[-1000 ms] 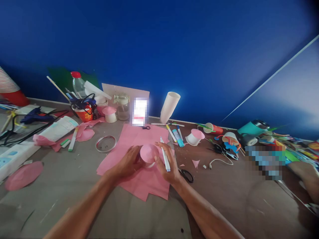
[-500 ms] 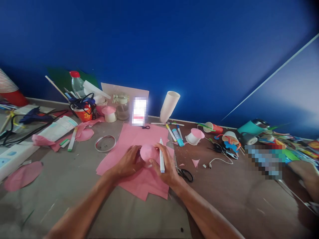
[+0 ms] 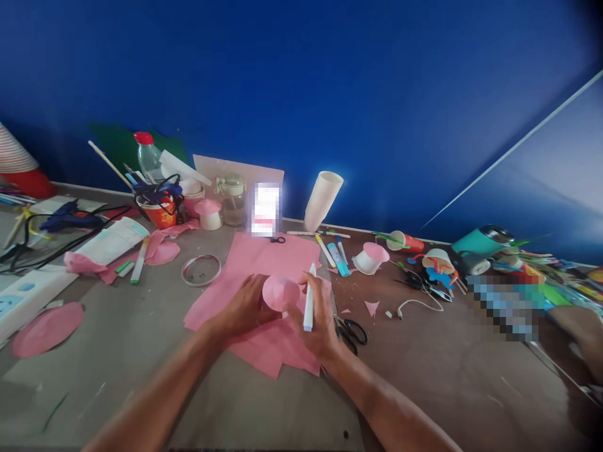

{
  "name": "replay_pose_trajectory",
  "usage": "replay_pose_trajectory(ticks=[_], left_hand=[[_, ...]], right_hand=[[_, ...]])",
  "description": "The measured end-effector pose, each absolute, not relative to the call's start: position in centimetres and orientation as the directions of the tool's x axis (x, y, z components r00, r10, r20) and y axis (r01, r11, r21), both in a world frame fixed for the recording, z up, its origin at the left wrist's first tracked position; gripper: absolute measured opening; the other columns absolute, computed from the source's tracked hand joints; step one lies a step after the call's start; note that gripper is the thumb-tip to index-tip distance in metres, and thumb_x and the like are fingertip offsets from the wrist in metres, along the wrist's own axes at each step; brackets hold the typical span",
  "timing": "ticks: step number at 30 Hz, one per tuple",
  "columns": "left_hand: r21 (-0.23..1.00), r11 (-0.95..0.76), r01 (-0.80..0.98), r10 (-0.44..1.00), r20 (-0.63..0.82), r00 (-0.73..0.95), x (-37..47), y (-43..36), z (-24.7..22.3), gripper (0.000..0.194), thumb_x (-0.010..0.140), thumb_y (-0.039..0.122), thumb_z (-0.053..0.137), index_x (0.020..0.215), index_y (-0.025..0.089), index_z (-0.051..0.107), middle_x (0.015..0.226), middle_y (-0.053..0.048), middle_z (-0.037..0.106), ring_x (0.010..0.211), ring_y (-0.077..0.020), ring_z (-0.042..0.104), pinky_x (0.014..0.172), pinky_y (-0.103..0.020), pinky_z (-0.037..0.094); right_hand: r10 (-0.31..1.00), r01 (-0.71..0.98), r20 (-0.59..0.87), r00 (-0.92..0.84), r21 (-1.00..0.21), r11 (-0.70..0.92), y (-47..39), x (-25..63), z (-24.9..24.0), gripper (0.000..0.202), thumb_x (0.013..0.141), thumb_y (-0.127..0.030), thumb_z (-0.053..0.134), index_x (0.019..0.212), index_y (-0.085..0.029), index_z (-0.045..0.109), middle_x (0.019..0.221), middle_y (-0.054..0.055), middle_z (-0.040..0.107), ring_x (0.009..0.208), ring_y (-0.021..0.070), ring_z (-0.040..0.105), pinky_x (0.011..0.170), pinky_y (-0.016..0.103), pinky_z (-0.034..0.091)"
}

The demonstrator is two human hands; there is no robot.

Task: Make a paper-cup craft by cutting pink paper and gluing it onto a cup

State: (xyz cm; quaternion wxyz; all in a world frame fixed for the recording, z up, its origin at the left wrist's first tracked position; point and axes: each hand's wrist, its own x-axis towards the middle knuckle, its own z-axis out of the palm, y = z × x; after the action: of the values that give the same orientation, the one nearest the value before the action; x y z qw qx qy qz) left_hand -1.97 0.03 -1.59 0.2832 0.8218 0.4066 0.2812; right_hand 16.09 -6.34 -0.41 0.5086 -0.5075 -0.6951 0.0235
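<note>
A small paper cup with a round pink paper top [image 3: 280,291] is held low over several pink paper sheets [image 3: 261,260]. My left hand [image 3: 247,304] grips the cup from the left side, its fingertips partly hidden behind it. Between the fingers of my right hand [image 3: 321,320] is a white marker [image 3: 309,301], pointing up and away from me. The thumb of that hand is close to the cup's right front edge; whether it presses on the cup is blurred. Black-handled scissors [image 3: 353,331] lie just right of my right wrist, partly under it.
A ring-shaped lid [image 3: 201,270] lies left of the sheets. Behind stand a glass jar [image 3: 233,204], a lit phone [image 3: 266,210] and a leaning stack of white cups [image 3: 323,201]. At right are another pink-topped cup [image 3: 370,258] and another person's arm [image 3: 572,329].
The pink top has tilted slightly and shows more of its round face. My right thumb and the marker have moved slightly right of the cup. The whole view has shifted a little.
</note>
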Motion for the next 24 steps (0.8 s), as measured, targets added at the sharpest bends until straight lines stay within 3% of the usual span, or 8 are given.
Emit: replay_pose_trajectory(ticks=[6,14,24], left_hand=[[0.692,-0.512,0.509,0.829,0.245,0.503,-1.9,0.1,-1.6,0.049,0.067,0.035,0.075,0.109,0.017,0.058,0.106,-0.011,0.066,0.098,-0.0294,0.061,0.085,-0.043,0.05],[0.692,-0.53,0.491,0.814,0.254,0.522,-2.0,0.3,-2.0,0.051,0.069,0.039,0.075,0.112,0.018,0.058,0.108,-0.01,0.065,0.101,-0.0289,0.059,0.089,-0.044,0.049],[0.675,-0.542,0.5,0.804,0.243,0.543,-2.1,0.2,-1.9,0.051,0.072,0.042,0.074,0.113,0.016,0.057,0.111,-0.012,0.064,0.102,-0.0292,0.058,0.089,-0.044,0.048]], right_hand=[[0.626,0.572,0.776,0.082,-0.551,0.607,-6.8,17.4,0.8,0.039,0.1,-0.044,0.029,0.123,-0.027,0.055,0.082,0.006,0.06,0.077,0.0226,0.059,0.075,0.042,0.05],[0.628,0.505,0.776,-0.059,-0.519,0.689,-7.4,16.8,1.4,0.013,0.093,-0.025,0.044,0.096,-0.023,0.057,0.071,0.0,0.059,0.062,0.0165,0.055,0.074,0.04,0.042],[0.549,0.587,0.82,-0.164,-0.366,0.722,-6.7,16.9,1.3,0.015,0.084,-0.015,0.047,0.094,-0.024,0.054,0.067,-0.002,0.061,0.056,0.0149,0.055,0.07,0.038,0.039]])
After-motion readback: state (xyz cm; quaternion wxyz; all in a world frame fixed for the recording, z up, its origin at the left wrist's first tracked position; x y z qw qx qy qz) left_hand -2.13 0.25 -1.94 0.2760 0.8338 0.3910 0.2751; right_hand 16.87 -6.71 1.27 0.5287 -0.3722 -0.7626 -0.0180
